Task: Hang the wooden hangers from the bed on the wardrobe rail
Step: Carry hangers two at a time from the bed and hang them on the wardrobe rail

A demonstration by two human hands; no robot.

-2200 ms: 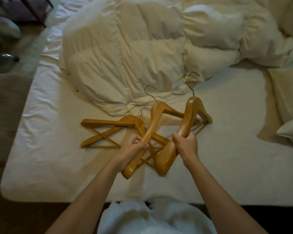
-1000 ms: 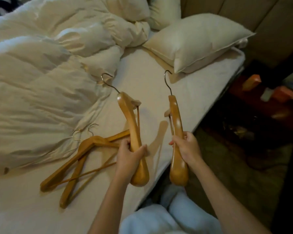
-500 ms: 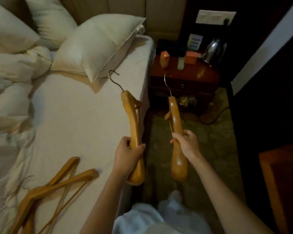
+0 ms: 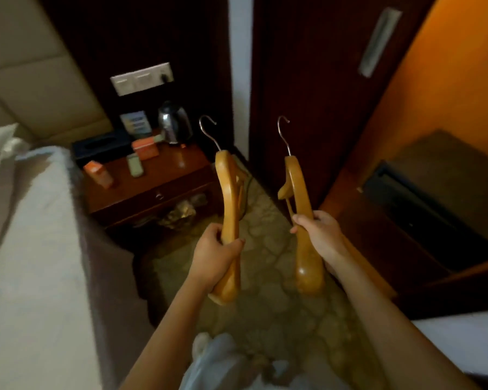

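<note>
I hold one wooden hanger in each hand, both edge-on with their metal hooks pointing up and away. My left hand (image 4: 215, 252) grips the lower arm of the left hanger (image 4: 228, 192). My right hand (image 4: 320, 231) grips the middle of the right hanger (image 4: 300, 198). Both hang over the patterned carpet, beside the bed (image 4: 37, 249) at the left. The open wardrobe (image 4: 445, 88) with its orange-lit inside stands at the right; its rail is out of view. The hangers left on the bed are out of view.
A dark wooden nightstand (image 4: 150, 190) ahead carries a kettle (image 4: 175, 123), a tissue box and small orange boxes. A dark wardrobe door (image 4: 316, 88) with a metal handle stands ahead right. A low shelf with a dark safe (image 4: 423, 209) sits inside the wardrobe. Carpet (image 4: 265, 249) lies between the bed and the wardrobe.
I lifted two hangers off the bed and turned right. The view swung from the bed and pillows to the nightstand and wardrobe; the other hangers dropped out of sight.
</note>
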